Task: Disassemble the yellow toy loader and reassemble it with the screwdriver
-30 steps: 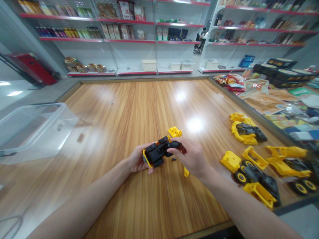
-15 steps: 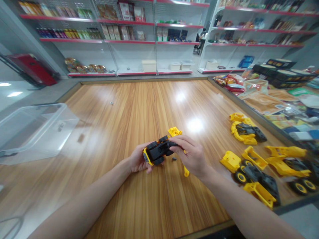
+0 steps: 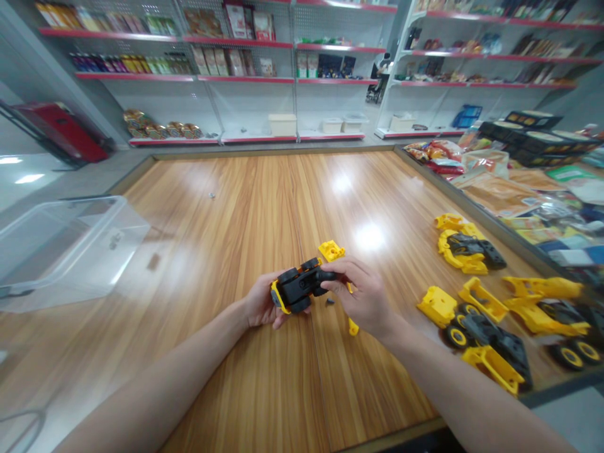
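Observation:
My left hand (image 3: 264,305) is wrapped round a toy truck chassis (image 3: 297,290), yellow at its left end. It is held tilted above the table, black underside and wheels toward me. My right hand (image 3: 361,289) pinches a dark rounded piece (image 3: 327,275) against the chassis's right end; whether it is a tool or part of the toy I cannot tell. Just beyond the right fingers lies a yellow toy part (image 3: 331,250). A long yellow piece (image 3: 353,327) sticks out below that hand, partly hidden by it. A small dark bit (image 3: 329,302) rests on the table between the hands.
Several yellow and black toy vehicle parts (image 3: 476,327) lie at the right, with another cluster (image 3: 465,245) behind. A clear plastic bin (image 3: 113,242) stands at the left. A tiny metallic bit (image 3: 212,195) sits farther back. Packaged goods (image 3: 500,189) border the right edge.
My right fingers have shifted slightly on the dark piece, which shows more of its rounded end. The chassis and my left hand stay almost where they were.

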`<state>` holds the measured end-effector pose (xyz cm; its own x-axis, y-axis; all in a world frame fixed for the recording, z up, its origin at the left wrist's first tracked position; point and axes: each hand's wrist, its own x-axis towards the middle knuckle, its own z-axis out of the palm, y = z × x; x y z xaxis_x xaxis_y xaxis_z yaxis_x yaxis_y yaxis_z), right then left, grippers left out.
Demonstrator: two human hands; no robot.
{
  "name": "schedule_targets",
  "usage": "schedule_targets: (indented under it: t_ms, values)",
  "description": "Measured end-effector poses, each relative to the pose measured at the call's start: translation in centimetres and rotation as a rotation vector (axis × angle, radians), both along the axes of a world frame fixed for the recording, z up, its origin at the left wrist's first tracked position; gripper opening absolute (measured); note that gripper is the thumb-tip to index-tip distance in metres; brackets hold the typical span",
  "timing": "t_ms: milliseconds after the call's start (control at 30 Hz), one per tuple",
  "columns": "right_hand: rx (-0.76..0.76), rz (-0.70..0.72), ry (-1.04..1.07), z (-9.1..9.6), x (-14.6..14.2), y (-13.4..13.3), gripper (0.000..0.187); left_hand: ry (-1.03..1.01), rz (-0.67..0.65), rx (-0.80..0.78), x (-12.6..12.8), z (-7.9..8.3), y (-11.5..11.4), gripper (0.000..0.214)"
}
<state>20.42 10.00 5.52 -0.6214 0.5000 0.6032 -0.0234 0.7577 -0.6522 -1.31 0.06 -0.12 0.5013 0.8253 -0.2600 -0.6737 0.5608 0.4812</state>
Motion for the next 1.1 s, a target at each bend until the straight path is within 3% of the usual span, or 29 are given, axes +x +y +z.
schedule_targets:
  t_ms: [133, 400, 767, 1100]
  values:
    - [0.007, -0.023, -0.005, 0.17, 0.03, -0.12, 0.016, 0.02, 0.014, 0.003, -0.01, -0.02, -0.05, 0.06]
    - [0.041, 0.19, 0.012, 0.11, 0.0, -0.41, 0.037, 0.091, -0.009, -0.007, -0.18, -0.03, -0.25, 0.064]
    - [-0.019, 0.065, 0.004, 0.09, -0.02, -0.37, 0.021, 0.083, -0.008, 0.026, -0.24, -0.26, -0.14, 0.062]
    - [-0.037, 0.004, 0.012, 0.23, -0.11, -0.6, 0.018, 0.107, 0.016, -0.009, 0.06, 0.13, -0.19, 0.061]
